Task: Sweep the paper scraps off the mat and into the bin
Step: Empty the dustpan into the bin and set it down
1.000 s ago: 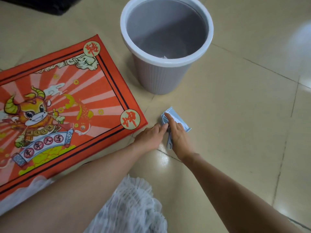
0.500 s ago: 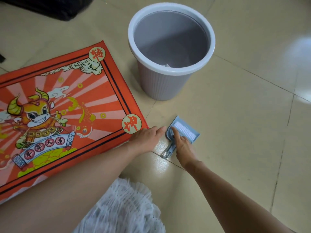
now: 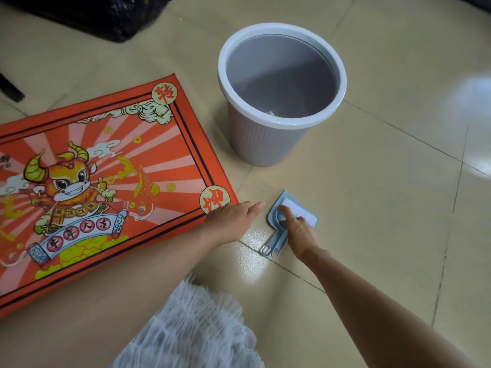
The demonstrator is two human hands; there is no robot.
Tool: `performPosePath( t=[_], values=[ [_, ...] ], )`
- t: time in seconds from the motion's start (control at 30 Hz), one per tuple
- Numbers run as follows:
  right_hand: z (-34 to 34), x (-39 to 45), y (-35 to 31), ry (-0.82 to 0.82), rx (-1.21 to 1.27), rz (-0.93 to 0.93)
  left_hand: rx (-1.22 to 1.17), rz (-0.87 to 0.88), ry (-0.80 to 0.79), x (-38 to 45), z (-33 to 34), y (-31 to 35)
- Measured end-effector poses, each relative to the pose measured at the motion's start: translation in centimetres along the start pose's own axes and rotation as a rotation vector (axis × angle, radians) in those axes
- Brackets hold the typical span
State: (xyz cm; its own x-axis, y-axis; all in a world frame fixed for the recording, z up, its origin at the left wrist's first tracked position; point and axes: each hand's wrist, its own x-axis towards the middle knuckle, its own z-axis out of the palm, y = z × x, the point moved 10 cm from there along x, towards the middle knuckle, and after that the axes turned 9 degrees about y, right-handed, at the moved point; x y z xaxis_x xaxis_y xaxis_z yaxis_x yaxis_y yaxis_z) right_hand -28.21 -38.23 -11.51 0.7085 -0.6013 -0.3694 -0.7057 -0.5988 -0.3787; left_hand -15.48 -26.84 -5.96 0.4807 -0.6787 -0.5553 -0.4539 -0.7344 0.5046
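Resting beside the mat's [image 3: 111,181] near corner, a light, stiff dustpan-and-brush set [image 3: 289,221], best gripped by its handles, lies under the right hand's [image 3: 299,231] extended fingers, the left hand [image 3: 231,219] open nearby, scraps [image 3: 271,113] apparently binned [image 3: 281,75] already.
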Motion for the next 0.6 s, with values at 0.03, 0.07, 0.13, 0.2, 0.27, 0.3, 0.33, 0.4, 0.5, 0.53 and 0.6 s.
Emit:
performPosePath(
  t=[0.03,0.07,0.13,0.2,0.27,0.3,0.33,0.4,0.5,0.53,0.6],
  values=[
    [0.12,0.05,0.11,-0.012,0.000,-0.002,0.000,0.002,0.000,0.07,0.04,-0.05],
    [0.18,0.07,0.16,-0.018,0.003,-0.006,-0.001,0.001,-0.002,0.14,0.07,-0.08],
    [0.17,0.13,0.18,-0.013,-0.013,-0.019,-0.005,0.001,-0.002,0.24,0.02,-0.06],
    [-0.20,0.26,0.15,0.014,-0.009,-0.017,-0.010,0.006,-0.001,0.27,-0.04,0.05],
    [-0.54,0.48,0.16,0.047,-0.005,-0.005,-0.009,0.012,0.001,0.23,-0.15,0.25],
    [-0.55,0.61,0.19,0.054,-0.005,-0.007,-0.008,0.016,0.003,0.24,-0.21,0.33],
    [-0.51,0.73,0.19,0.048,-0.010,-0.009,-0.006,0.019,0.005,0.25,-0.29,0.39],
    [-0.35,0.84,0.21,0.027,-0.014,-0.016,-0.002,0.024,0.008,0.30,-0.49,0.47],
    [-0.33,0.83,0.06,0.034,-0.029,-0.030,-0.001,0.039,0.014,0.37,-0.62,0.53],
    [-0.37,0.83,0.01,0.041,-0.039,-0.028,-0.001,0.042,0.015,0.36,-0.63,0.54],
    [-0.10,0.92,0.17,0.033,-0.052,-0.011,-0.002,0.048,0.014,0.31,-0.56,0.52]
  ],
)
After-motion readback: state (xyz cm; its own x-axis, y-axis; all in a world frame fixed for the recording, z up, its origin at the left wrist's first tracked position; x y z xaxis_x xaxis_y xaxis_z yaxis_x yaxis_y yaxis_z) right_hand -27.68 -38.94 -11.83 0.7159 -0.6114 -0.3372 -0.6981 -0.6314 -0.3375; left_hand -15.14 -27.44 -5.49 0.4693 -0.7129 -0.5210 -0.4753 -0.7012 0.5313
